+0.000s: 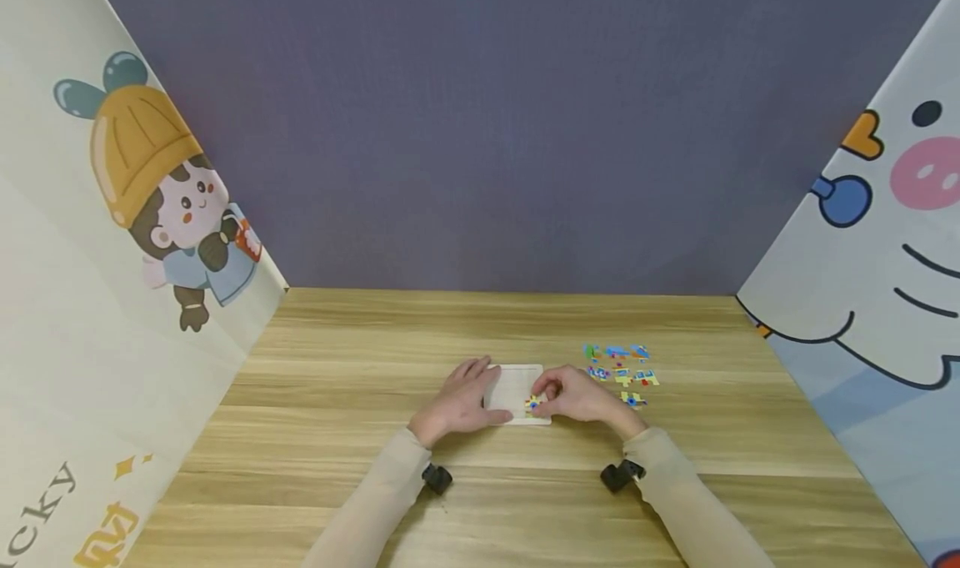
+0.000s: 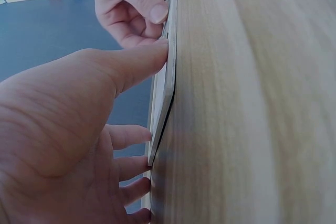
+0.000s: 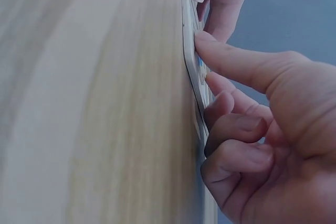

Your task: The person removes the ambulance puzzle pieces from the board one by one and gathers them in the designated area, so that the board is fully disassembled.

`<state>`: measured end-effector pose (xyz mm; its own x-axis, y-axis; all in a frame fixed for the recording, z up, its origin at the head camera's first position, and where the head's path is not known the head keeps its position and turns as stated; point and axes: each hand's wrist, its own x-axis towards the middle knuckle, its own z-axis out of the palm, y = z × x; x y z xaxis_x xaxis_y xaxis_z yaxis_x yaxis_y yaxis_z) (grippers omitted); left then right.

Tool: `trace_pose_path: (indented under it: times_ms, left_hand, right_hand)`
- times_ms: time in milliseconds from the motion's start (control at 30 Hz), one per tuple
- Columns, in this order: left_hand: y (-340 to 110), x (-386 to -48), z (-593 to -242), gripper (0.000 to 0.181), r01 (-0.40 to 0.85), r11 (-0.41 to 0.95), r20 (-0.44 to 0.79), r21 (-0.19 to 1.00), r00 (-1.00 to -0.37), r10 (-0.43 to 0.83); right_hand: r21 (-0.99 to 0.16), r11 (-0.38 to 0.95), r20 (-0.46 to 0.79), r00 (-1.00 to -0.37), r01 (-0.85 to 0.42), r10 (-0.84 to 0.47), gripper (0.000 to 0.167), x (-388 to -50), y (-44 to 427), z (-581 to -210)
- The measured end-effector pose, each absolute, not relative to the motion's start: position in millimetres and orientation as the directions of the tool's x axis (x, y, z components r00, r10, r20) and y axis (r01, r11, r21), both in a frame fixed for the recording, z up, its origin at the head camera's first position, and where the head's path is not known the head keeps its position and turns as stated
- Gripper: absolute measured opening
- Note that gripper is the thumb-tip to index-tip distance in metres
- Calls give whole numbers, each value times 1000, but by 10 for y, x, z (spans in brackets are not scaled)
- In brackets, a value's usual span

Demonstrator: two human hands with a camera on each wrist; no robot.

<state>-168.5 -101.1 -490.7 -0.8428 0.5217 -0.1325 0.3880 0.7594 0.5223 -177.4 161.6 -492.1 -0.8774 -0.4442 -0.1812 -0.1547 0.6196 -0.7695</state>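
Observation:
A pale wooden puzzle tray (image 1: 513, 384) lies flat on the table between the two hands. My left hand (image 1: 468, 399) rests over its left side with fingers spread. In the left wrist view, the thumb (image 2: 139, 64) of that hand presses on the tray's near edge. My right hand (image 1: 581, 394) pinches a colourful jigsaw piece (image 1: 532, 403) between thumb and index finger at the tray's lower right corner. The other right fingers (image 3: 236, 156) are curled, as the right wrist view shows. Fingertips partly cover the piece.
Several loose jigsaw pieces (image 1: 622, 376) are spread on the wooden table (image 1: 360, 343) to the right of the tray; one piece (image 1: 633, 399) lies close to the right wrist. A dark panel (image 1: 510, 134) rises behind the table, with printed walls on both sides.

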Motion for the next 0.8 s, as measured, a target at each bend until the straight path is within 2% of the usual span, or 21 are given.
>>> trace_pose_path:
  times_ms: [467,800]
  left_hand:
    - [-1021,-1677,-4911,86,394,756,-122,522,-844,523]
    - [-1027,-1678,-4906,87,398,759,-123,516,-843,524]
  right_hand:
    - [-735,647,-126,-898,-202,-423,26,-1752,1579,-4893]
    - [-772,599,-107,-885,-213,-453,26,-1751,1602,-4918]
